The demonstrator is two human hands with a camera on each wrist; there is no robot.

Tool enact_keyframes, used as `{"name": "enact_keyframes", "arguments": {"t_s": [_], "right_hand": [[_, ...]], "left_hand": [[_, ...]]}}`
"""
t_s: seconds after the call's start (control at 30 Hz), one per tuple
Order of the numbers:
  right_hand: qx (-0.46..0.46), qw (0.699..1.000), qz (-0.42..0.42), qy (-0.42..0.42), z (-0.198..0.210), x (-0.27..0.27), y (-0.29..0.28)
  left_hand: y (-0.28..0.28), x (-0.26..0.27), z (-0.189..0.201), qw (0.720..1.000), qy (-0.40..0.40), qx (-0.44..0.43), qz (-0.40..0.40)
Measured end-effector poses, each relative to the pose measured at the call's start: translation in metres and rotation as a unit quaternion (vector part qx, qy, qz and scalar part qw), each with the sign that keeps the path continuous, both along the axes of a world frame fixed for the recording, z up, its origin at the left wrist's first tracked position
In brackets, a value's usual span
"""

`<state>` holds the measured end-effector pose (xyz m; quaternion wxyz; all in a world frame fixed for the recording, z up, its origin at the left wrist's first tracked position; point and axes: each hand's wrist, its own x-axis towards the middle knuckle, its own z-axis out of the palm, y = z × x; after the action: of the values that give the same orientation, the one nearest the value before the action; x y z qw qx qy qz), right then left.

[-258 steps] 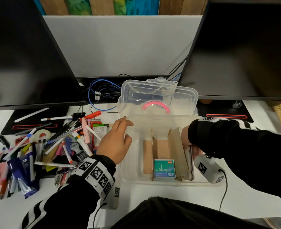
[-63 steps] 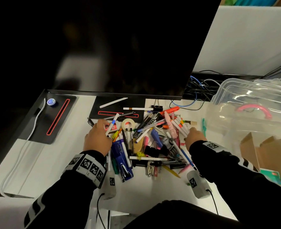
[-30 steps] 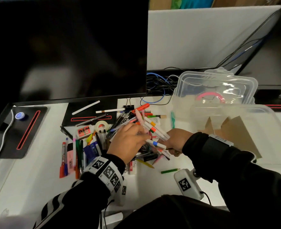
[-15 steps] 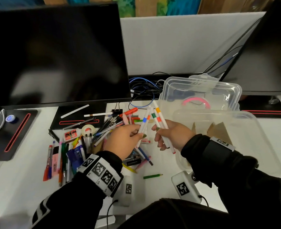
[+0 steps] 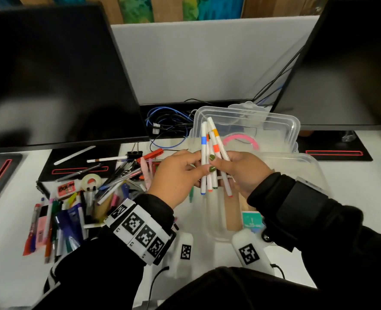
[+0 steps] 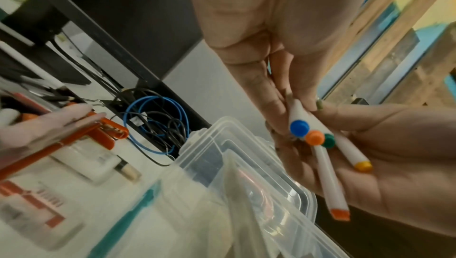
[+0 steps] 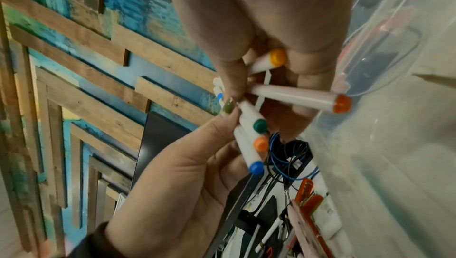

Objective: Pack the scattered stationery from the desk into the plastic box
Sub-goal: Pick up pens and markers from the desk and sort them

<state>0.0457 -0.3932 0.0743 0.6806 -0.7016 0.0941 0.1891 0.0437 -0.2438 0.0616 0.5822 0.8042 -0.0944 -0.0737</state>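
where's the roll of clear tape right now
In the head view the tape roll lies on the desk left of the left hand, at the back of the stationery pile, just right of the red-and-white eraser and in front of the black monitor base.

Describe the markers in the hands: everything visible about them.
Five slim white plastic markers with colored bands and end caps: blue, orange, green, yellow and red-orange. They are bunched roughly upright, fanned slightly, above the box's near edge. The left hand and right hand both grip the bundle at mid-length; one marker angles away from the others.
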Motion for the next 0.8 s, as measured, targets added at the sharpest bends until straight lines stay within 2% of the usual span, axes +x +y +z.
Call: {"name": "enact_keyframes", "arguments": {"t_s": [0.23,0.43,0.57,0.7,0.8], "right_hand": [[-0.038,0.999,0.003,0.036,-0.001,0.0,-0.04],[0.015,0.996,0.011,0.091,-0.005,-0.004,-0.054],[-0.001,0.993,0.028,0.115,-0.01,-0.006,-0.055],[-0.04,0.991,0.028,0.128,-0.017,-0.006,-0.052],[-0.031,0.984,0.048,0.167,-0.021,-0.008,-0.048]], "left_hand": [[-0.042,0.0,-0.008,0.997,0.009,0.064,-0.045],[-0.056,-0.008,-0.007,0.987,-0.02,0.149,-0.062],[-0.054,-0.015,-0.01,0.963,-0.055,0.252,-0.075],[-0.041,-0.02,-0.015,0.955,-0.054,0.287,-0.058],[-0.023,-0.019,-0.021,0.948,-0.068,0.304,-0.063]]}}
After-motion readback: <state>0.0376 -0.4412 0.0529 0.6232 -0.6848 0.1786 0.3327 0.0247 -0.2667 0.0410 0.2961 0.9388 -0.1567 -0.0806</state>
